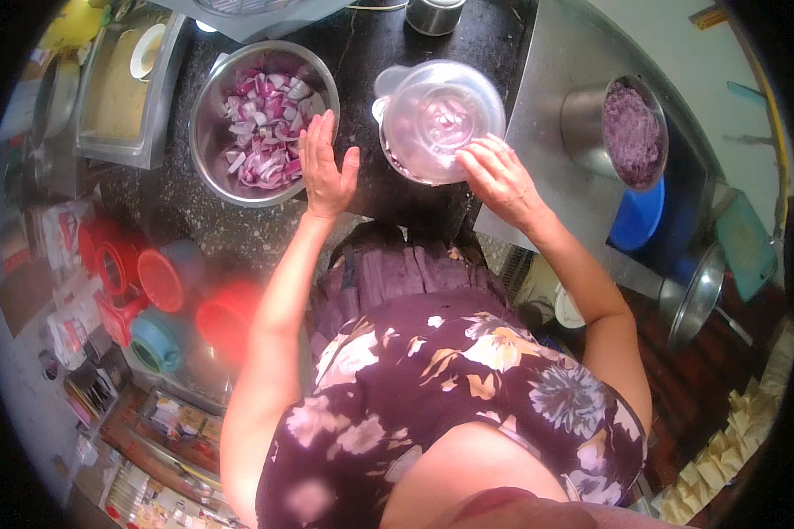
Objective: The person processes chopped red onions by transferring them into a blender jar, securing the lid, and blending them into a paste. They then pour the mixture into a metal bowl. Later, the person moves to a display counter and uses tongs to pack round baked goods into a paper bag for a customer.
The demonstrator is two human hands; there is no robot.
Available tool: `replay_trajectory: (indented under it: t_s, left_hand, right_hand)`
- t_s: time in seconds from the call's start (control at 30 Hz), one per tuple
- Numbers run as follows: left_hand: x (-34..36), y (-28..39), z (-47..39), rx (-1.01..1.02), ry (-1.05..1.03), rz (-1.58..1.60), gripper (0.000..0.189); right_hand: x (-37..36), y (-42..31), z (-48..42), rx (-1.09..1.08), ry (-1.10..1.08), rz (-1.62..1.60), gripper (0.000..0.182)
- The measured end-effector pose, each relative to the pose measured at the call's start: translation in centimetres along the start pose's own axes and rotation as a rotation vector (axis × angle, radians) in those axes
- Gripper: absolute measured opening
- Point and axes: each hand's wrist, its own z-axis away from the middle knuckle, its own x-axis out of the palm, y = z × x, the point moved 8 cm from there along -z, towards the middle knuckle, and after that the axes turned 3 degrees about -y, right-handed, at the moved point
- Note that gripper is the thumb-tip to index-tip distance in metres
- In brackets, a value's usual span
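Observation:
A large steel bowl (202, 142) at the upper left holds cut red onion (264, 125) in coarse pieces. My left hand (327, 168) is raised at the bowl's right side, fingers spread from the thumb, with nothing in it; whether it touches the rim I cannot tell. To the right, a translucent plastic lid or bowl (483, 92) sits over a round container, with pinkish pieces showing through. The fingers of my right hand (499, 175) are on its lower right edge. A tall steel pot (582, 125) of finely chopped purple onion (632, 132) stands further right.
A steel tray (86, 142) with a white dish (147, 53) lies at the far left. A steel canister (431, 18) stands at the back. Blue plastic (638, 215) shows below the tall pot. Red tubs (162, 278) stand low on the left, and a steel basin (701, 297) low on the right.

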Motion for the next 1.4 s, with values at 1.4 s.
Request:
replay_trajectory:
  t_s: [1.4]
  left_hand:
    - [9.0,1.8,-4.3,0.282,-0.4,-0.085,0.073]
  right_hand:
    - [6.0,0.4,1.1,0.138,-0.075,0.097,0.036]
